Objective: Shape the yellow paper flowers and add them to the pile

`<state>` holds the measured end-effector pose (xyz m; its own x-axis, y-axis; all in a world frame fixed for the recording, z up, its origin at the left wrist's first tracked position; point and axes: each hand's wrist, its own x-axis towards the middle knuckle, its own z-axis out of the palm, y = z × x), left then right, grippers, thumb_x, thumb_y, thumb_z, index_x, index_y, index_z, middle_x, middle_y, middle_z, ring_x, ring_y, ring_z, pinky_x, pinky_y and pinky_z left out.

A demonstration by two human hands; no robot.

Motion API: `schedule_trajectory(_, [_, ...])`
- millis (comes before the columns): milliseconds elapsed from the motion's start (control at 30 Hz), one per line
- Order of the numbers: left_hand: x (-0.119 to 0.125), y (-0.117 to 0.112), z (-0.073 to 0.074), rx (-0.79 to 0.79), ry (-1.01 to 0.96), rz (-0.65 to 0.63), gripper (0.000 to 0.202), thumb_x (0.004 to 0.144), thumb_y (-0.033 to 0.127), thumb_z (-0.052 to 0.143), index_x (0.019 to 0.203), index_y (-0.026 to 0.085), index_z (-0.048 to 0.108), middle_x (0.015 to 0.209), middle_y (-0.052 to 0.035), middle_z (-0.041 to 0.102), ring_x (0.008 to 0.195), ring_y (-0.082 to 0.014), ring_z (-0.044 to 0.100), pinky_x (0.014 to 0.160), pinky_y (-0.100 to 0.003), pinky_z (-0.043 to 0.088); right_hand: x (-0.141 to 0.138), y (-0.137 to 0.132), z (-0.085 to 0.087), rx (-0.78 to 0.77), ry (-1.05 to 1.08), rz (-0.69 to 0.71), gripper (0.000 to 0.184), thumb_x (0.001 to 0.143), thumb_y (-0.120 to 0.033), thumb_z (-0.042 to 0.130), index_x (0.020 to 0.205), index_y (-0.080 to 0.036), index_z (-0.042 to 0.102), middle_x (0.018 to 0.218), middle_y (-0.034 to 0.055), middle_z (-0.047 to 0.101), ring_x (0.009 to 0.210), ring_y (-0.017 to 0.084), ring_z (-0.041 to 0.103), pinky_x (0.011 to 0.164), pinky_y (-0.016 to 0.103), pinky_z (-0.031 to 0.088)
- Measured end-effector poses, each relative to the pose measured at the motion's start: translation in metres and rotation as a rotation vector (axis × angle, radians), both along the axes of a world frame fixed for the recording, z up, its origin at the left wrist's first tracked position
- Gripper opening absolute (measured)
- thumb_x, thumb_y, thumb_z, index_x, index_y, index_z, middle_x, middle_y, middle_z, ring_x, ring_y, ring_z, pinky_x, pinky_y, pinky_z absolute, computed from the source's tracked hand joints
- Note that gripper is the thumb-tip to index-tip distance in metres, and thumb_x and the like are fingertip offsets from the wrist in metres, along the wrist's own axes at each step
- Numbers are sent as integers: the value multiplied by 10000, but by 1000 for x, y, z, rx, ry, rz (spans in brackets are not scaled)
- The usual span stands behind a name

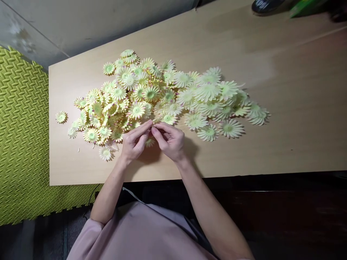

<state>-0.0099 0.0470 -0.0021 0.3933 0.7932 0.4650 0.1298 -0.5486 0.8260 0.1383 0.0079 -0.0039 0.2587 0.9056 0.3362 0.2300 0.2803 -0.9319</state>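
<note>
A wide heap of pale yellow-green fabric daisy flowers (162,97) lies on a light wooden table (284,108). My left hand (134,142) and my right hand (169,139) meet at the heap's near edge, fingertips pinched together on one small flower piece (155,122) between them. Another flower (149,142) lies on the table just under my hands. Smaller flowers sit toward the left of the heap, larger ones toward the right.
A single flower (61,116) lies apart near the table's left edge. A green foam mat (21,137) covers the floor on the left. A dark object (264,5) and something green (306,7) sit at the table's far right end.
</note>
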Motion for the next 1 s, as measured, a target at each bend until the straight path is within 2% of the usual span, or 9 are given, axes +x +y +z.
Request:
schedule_trajectory(100, [-1, 0, 0, 10, -9, -10, 379, 977, 170, 514, 1311, 248, 676, 1314, -35, 704, 1203, -188, 689, 1070, -310, 557, 0, 0, -1, 19, 19, 1, 147, 921, -304, 631, 906, -192, 725, 867, 64, 743, 748, 167, 702, 630, 270, 587])
schedule_trajectory(200, [0, 0, 0, 29, -20, -11, 396, 972, 151, 512, 1322, 252, 668, 1313, -36, 705, 1205, -184, 687, 1061, -296, 561, -1, 0, 0, 12, 46, 13, 142, 916, -303, 639, 900, -189, 723, 869, 61, 743, 739, 160, 700, 604, 253, 574])
schedule_trajectory(300, [1, -1, -1, 48, -15, -5, 402, 971, 151, 502, 1324, 249, 667, 1319, -41, 700, 1208, -185, 686, 1056, -298, 566, -1, 0, 2, -10, 52, 12, 163, 920, -323, 634, 880, -190, 719, 830, 52, 731, 702, 152, 684, 576, 247, 555])
schedule_trajectory(533, [0, -1, -4, 32, 10, -7, 389, 972, 186, 489, 1309, 232, 676, 1333, -53, 692, 1228, -192, 675, 1085, -330, 551, -1, 0, 2, -53, 45, 1, 232, 931, -393, 615, 858, -194, 709, 810, 56, 727, 709, 164, 686, 619, 275, 570])
schedule_trajectory(733, [0, -2, -3, -12, 12, -28, 392, 975, 197, 487, 1321, 230, 669, 1361, -61, 674, 1250, -207, 661, 1104, -352, 536, -1, -1, 4, -45, 62, 7, 195, 930, -355, 620, 870, -194, 714, 815, 51, 731, 701, 160, 683, 606, 269, 563])
schedule_trajectory(1000, [1, -2, -2, 45, 0, -11, 386, 972, 178, 490, 1307, 219, 678, 1335, -63, 690, 1223, -194, 678, 1074, -326, 558, 0, 0, 3, -30, 66, 10, 171, 925, -323, 623, 870, -191, 717, 819, 51, 736, 710, 163, 688, 628, 276, 571])
